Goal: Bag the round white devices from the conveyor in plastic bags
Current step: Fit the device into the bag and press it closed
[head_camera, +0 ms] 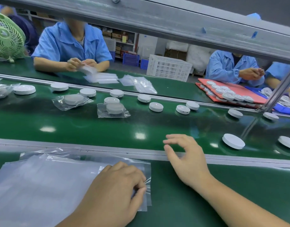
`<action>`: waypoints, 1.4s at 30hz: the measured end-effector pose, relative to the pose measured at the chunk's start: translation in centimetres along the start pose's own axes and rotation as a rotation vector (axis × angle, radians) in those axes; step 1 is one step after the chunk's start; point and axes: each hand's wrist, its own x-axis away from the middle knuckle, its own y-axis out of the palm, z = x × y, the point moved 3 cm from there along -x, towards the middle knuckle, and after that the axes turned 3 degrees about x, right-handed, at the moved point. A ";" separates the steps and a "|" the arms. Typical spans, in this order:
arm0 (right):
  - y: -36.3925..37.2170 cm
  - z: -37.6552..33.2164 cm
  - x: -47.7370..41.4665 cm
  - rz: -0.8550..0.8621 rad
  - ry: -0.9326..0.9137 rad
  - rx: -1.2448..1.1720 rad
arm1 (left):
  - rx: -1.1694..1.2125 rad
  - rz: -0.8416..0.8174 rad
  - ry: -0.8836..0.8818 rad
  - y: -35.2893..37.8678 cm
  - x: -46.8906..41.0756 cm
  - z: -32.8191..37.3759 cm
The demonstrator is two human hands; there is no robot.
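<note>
Green conveyor (pixel 91 128) carries round white devices (pixel 233 141); left grip (pixel 114 192) pinches plastic bag (pixel 42 185).

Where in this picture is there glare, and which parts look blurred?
Head view: bright glare patches lie on the green belt; the right hand has slightly smeared fingertips; the left hand on the plastic bag looks sharper; the overhead metal beam is soft.

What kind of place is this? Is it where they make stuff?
It looks like a factory packing line. A long green conveyor belt carries round white devices, people in matching blue coats work beside it, and clear plastic bags lie ready.
</note>
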 end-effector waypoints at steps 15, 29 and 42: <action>-9.4 14.3 -4.5 -0.059 0.307 0.459 | -0.079 -0.014 -0.005 -0.4 0.1 -0.1; -5.5 -5.4 6.2 -0.002 -0.515 -0.230 | 0.822 0.048 -0.132 -1.4 0.0 1.6; -1.5 -7.8 1.7 -0.434 0.041 -0.395 | 0.784 0.613 -0.215 -2.0 -0.3 0.9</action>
